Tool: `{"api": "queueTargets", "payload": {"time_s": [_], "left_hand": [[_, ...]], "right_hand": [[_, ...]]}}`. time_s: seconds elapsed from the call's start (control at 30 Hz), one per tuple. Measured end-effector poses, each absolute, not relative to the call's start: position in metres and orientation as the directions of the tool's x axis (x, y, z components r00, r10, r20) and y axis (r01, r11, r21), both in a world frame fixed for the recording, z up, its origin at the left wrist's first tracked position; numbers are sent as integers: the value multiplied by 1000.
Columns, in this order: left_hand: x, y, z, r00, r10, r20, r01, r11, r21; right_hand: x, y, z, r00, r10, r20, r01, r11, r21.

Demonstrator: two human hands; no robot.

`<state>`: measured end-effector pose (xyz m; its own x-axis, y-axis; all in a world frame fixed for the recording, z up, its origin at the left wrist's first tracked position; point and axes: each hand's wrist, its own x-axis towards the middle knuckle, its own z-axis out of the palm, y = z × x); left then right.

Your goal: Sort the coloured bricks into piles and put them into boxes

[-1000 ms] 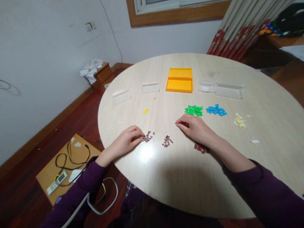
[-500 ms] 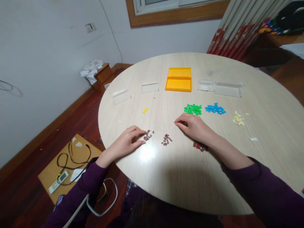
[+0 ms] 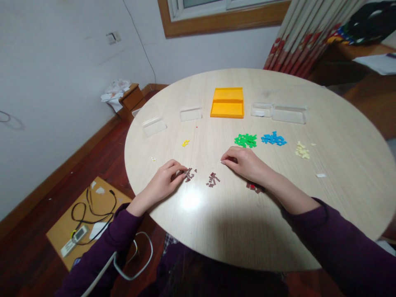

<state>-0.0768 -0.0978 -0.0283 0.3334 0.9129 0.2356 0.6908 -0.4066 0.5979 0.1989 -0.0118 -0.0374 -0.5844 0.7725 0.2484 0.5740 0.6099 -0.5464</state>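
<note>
Left hand [image 3: 164, 181], mine: thumb and fingers nearly meeting; whether a piece is gripped, I cannot tell. Brown pile [image 3: 189, 175]: just right of those fingertips, left hand nearer; small, flat, angular bits, no common axis. My right hand [image 3: 247, 163]: fingertips together, hold unclear. Counter [image 3: 201, 243]: pale, glossy woodgrain.

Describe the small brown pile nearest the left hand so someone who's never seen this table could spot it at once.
Find the pale round table, then the left hand over its left side. The small brown pile, a scatter of tiny pieces, lies right at that hand. It is the leftmost of three brown piles and, unlike the rightmost pile, shows no bright red.
</note>
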Motion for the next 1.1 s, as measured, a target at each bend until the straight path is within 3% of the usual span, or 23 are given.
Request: {"api": "queueTargets", "payload": {"time_s": [0.1, 0.4, 0.8, 0.97, 1.1], "left_hand": [[-69, -101, -24, 347, 893, 287, 687, -451, 570], [-33, -98, -26, 536, 812, 232, 738, -583, 340], [-20, -100, -34, 535, 796, 284, 714, -605, 353], [-19, -101, -21, 503, 847, 173, 735, -525, 429], [-17, -96, -11, 488, 870, 69, 806, -480, 347]], "right_hand": [[197, -15, -34, -604, 766, 219, 567, 607, -557], [192, -26, -29, -728, 669, 151, 489, 660, -570], [197, -31, -18, -780, 624, 42, 490, 651, -580], [202, -30, -17, -768, 638, 60, 483, 637, -601], [202, -29, -21, -764, 640, 79, 482, 648, -589]]}}
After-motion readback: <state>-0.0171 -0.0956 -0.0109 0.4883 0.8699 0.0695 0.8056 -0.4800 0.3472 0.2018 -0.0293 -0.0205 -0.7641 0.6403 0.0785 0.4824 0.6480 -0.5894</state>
